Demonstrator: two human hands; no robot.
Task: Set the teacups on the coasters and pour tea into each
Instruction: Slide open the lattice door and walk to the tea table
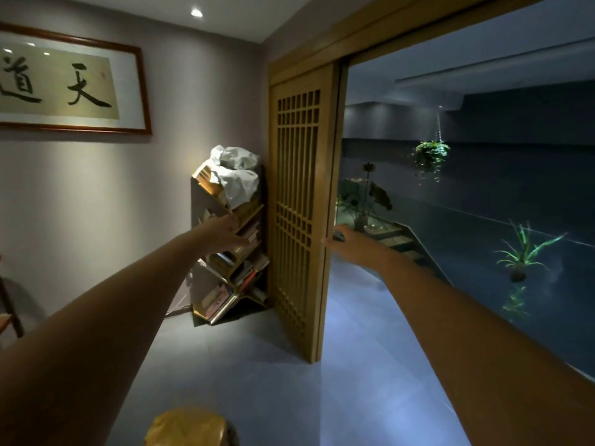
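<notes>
No teacups, coasters or teapot are in view. Both my arms reach forward toward a wooden lattice sliding door. My left hand is held out to the left of the door, in front of a bookshelf, with its fingers apart and nothing in it. My right hand is at the door's right edge, with the thumb on the near face and the fingers wrapped behind the edge. The door covers the left part of the doorway, and the opening to its right shows a dark room.
A zigzag bookshelf with a white cloth on top stands left of the door. Framed calligraphy hangs on the left wall. A round wooden stool is near my feet. Beyond the doorway are a hanging plant and a dark glass wall.
</notes>
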